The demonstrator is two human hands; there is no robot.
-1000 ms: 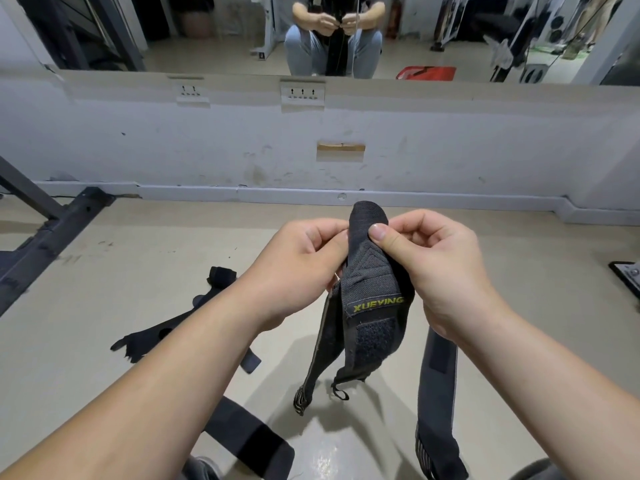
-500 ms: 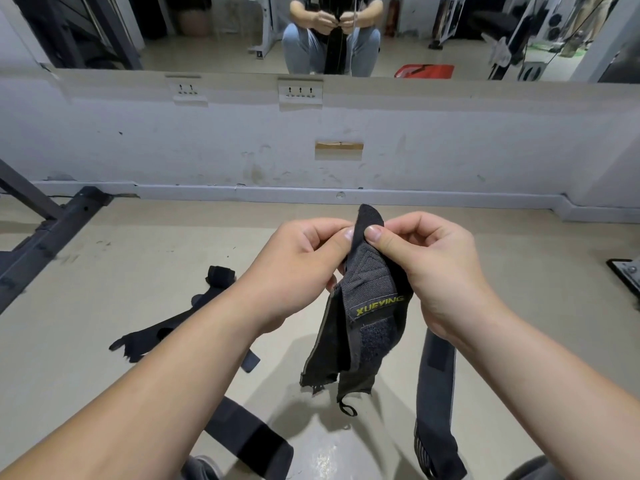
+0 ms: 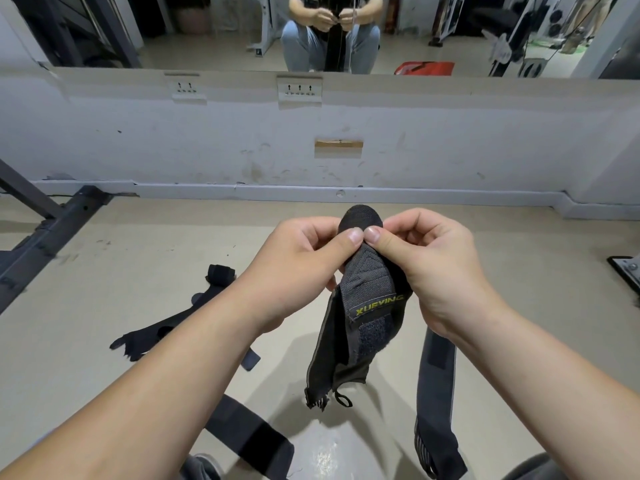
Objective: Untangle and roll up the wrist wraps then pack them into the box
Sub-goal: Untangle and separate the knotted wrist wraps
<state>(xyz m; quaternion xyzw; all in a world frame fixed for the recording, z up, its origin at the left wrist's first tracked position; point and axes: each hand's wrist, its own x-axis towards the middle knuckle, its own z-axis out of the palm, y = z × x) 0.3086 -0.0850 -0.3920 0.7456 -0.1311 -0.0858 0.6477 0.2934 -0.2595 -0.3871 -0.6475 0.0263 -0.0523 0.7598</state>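
Gym floor (image 3: 104,271), pale and scuffed, meets a white wall (image 3: 207,143) with socket plates (image 3: 299,90) and a mirror (image 3: 207,29) above. The mirror shows a seated person with hands together. Dark rack frame (image 3: 52,230) at far left, black plate (image 3: 627,268) at the right edge. Both hands are up at centre, above the floor. Left hand (image 3: 301,268) and right hand (image 3: 433,268) each have fingers curled, thumbs meeting tip to tip, pinching the top of the held wrap (image 3: 370,289) between thumb and fingers. The top end is a small rolled nub (image 3: 362,218) poking up past both thumbs. The rest hangs down doubled between the wrists, off the floor. Yellow XUEYING label (image 3: 379,304) faces the camera, velcro patch (image 3: 374,336) just below it, frayed end and thin thumb loop (image 3: 343,399) at the bottom. More wraps lie loose on the floor: left wrap (image 3: 180,323) stretched out beyond the left forearm with a bunched end towards the wall, near wrap (image 3: 249,434) flat by the bottom edge, right wrap (image 3: 434,403) running straight under the right wrist. Whether left and near wraps join under the forearm cannot be told.
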